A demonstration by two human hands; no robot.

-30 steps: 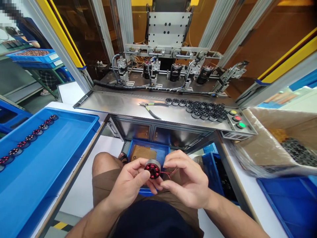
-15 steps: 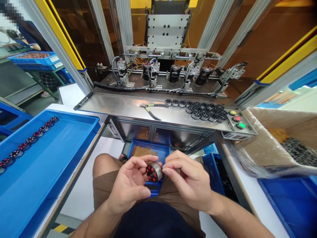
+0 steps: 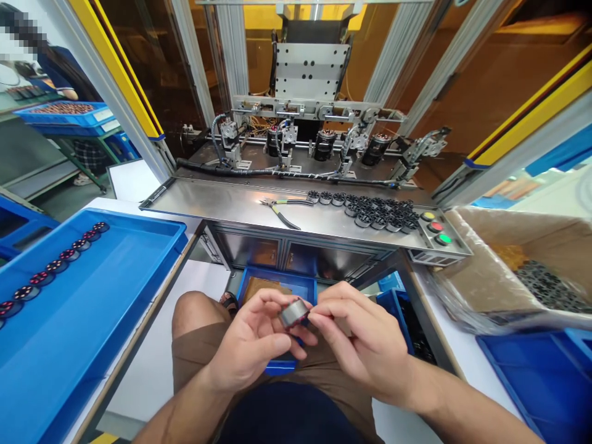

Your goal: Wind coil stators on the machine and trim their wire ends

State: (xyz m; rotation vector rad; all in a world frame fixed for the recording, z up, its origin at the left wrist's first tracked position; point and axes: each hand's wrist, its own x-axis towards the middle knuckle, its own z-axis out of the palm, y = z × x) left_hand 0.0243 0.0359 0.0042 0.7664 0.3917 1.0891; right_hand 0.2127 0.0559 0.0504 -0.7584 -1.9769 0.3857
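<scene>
A round metal-rimmed part [image 3: 294,313] with dark and red bits at its edge is held over my lap, its silvery side facing me. The fingers of my left hand [image 3: 259,339] curl round its left side and below it. At its right edge, the thumb and forefinger of my right hand [image 3: 358,342] are pinched together, touching the part. Several similar parts with red bits [image 3: 69,254] lie in a row in the blue tray [image 3: 106,296] at the left.
Cutters [image 3: 284,209] and a cluster of black rings [image 3: 379,211] lie on the metal ledge [image 3: 208,198]. Buttons [image 3: 435,227] sit at its right end. Behind is a machine [image 3: 312,74]. An open box [image 3: 490,277] stands right. A person [image 3: 65,68] is far left.
The round part has turned, so its silvery side now shows instead of its red and black face. My right hand has shifted slightly right. The view has tilted a little.
</scene>
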